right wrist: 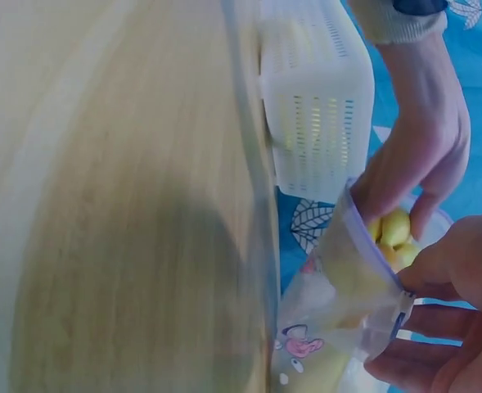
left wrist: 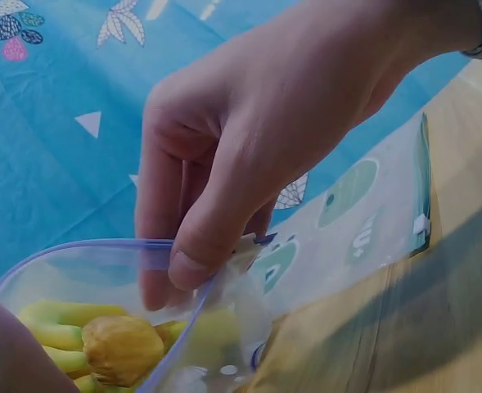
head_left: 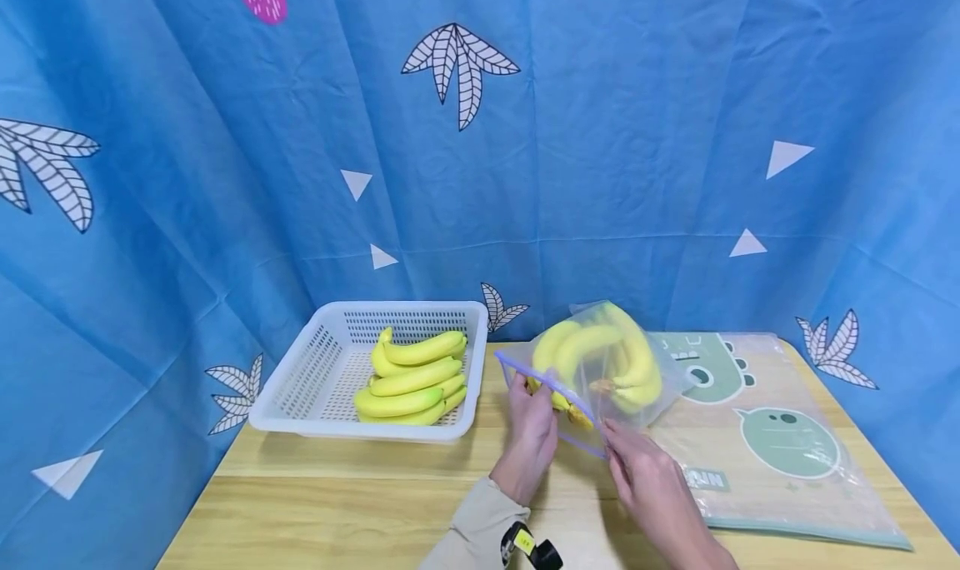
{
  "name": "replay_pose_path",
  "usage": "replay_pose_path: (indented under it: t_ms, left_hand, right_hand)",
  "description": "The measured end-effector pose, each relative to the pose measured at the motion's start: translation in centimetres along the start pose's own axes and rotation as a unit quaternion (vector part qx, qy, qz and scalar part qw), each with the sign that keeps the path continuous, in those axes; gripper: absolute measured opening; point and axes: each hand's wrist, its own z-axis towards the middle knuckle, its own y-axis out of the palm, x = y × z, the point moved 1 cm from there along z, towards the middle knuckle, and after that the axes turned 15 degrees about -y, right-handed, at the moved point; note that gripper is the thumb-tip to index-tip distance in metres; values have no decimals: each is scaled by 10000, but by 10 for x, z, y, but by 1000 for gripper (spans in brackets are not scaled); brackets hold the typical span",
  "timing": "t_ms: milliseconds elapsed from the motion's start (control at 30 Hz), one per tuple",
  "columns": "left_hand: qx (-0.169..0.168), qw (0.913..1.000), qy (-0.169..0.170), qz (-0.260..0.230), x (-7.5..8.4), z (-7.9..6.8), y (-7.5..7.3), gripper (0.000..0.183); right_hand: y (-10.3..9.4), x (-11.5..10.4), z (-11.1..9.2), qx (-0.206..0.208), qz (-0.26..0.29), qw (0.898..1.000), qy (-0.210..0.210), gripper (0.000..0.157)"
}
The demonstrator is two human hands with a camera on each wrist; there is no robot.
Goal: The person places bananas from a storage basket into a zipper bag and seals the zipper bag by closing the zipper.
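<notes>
A clear zip bag (head_left: 678,378) with a purple rim holds yellow bananas (head_left: 637,353); brown stem ends lie near its mouth. My left hand (head_left: 534,420) reaches in at the mouth, its fingers on both sides of a banana bunch (right wrist: 395,227). At the rim's near corner my right hand (head_left: 652,474) pinches the bag's edge. The left wrist view shows the right hand (left wrist: 232,155) with thumb outside the rim, above a brown stem (left wrist: 122,350). In the right wrist view, the left hand (right wrist: 421,151) comes down into the bag from above.
A white perforated basket (head_left: 288,420) with more bananas (head_left: 412,378) stands to the left on the wooden table (head_left: 322,512). A large flat clear zip bag with green cartoon prints (head_left: 787,491) lies at the right. Behind hangs a blue patterned curtain (head_left: 600,178).
</notes>
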Motion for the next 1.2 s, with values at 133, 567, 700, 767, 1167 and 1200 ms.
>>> replay_pose_path:
  t_ms: [133, 567, 700, 767, 1167, 1200]
  left_hand:
    - [81, 9998, -24, -188, -6, 8, 3, 49]
    - [-80, 9983, 562, -101, -21, 13, -5, 63]
    - [-254, 9961, -79, 839, -18, 17, -8, 73]
    - [-388, 9902, -612, 1190, -14, 20, -13, 70]
    - [-669, 9863, -1463, 355, -15, 24, -20, 73]
    - [-626, 9884, -1377, 143, -18, 23, -19, 80]
  right_hand:
    - [2, 0, -2, 21, -32, 10000, -58, 42]
    - [1, 3, 6, -145, 154, 9998, 7, 40]
    - [-4, 7, 9, -101, 195, 9996, 150, 39]
    - [-3, 9, 9, -60, 197, 9997, 145, 38]
    - [-9, 13, -1, 57, 209, 9994, 288, 35]
    - [-9, 13, -3, 73, 194, 9992, 332, 34]
